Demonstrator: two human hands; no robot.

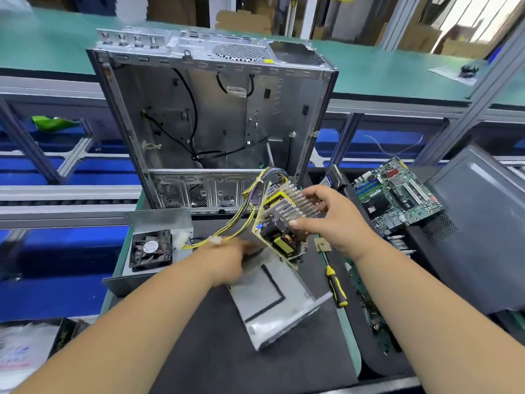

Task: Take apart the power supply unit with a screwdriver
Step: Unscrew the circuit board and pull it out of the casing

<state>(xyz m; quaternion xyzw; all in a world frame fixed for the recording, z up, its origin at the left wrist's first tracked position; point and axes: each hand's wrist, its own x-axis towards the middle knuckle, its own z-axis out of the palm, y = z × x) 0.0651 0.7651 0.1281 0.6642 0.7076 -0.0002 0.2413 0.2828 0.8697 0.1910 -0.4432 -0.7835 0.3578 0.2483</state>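
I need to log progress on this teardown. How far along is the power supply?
Mostly done. The fan cover lies apart on the left, and the screwdriver is set down on the mat. In hand: the right hand grips the circuit board, lifted out of the metal shell, while the left hand, blurred, is at the shell. Left: setting the board and its wires aside.

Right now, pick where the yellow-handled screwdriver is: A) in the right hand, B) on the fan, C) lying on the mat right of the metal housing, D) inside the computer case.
C: the screwdriver lies on the mat beside the metal housing, while the right hand grips the circuit board.
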